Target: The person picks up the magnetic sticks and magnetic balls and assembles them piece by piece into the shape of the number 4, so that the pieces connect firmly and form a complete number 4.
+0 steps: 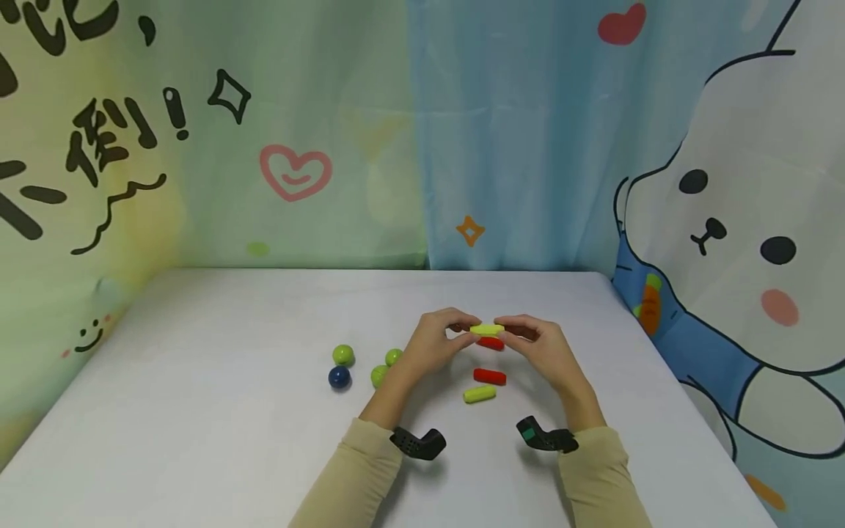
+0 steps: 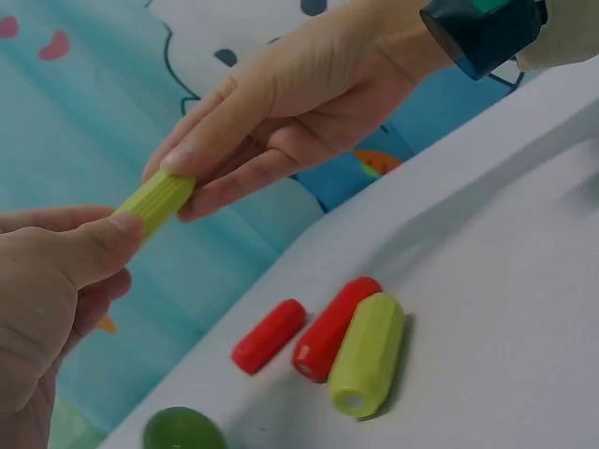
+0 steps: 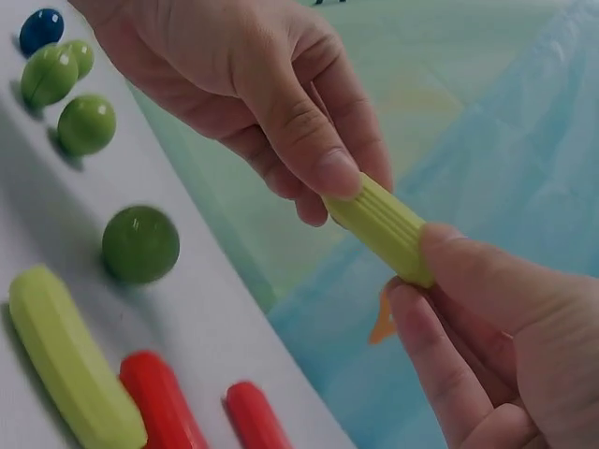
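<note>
Balls [image 1: 339,378] on tbl [image 1: 198,440], L of L hand [image 1: 439,341]. 2 sticks [image 1: 490,376] adj. on tbl, R of balls; 3rd stick [image 1: 491,344] behind them. 4th stick [image 1: 487,331] btwn L hand & R hand [image 1: 541,346], above tbl. Curtain [image 1: 508,117] behind tbl.

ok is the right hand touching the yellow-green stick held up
Touching. The right wrist view shows the right hand pinching one end of the yellow-green stick, thumb pressed flush on its surface.

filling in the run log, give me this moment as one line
left hand: pinches raised yellow stick | right hand: pinches it too | on table: second yellow stick, red sticks, balls
</note>
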`<state>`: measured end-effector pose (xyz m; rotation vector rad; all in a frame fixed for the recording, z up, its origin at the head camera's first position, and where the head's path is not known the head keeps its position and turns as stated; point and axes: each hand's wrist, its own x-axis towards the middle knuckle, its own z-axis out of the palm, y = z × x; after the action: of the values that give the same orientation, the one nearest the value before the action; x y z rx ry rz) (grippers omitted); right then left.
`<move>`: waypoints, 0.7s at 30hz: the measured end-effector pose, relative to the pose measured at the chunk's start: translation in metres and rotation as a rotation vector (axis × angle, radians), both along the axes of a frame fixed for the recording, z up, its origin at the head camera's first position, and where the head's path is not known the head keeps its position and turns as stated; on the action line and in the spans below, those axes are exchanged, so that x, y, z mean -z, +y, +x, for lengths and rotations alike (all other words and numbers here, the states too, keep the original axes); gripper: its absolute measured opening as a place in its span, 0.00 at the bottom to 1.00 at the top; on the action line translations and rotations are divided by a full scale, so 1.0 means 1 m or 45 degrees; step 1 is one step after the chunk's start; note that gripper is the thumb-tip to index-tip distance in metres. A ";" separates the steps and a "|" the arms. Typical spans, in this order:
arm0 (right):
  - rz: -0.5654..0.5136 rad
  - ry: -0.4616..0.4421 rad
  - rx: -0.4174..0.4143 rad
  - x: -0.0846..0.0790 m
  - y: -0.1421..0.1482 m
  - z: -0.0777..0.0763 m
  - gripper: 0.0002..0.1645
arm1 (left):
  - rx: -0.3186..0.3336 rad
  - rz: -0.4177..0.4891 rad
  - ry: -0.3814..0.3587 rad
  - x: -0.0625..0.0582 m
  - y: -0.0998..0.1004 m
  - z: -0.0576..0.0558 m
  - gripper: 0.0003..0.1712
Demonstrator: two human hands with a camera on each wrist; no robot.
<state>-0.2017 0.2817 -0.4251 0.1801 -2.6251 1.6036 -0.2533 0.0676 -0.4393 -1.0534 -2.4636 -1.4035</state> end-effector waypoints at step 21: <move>-0.044 0.082 -0.102 0.003 -0.069 0.001 0.21 | 0.006 0.077 -0.075 0.000 -0.072 0.010 0.13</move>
<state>-0.2003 0.2124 -0.4282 0.3341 -2.5711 1.6370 -0.2435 -0.0044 -0.4393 -1.0209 -2.4430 -1.5215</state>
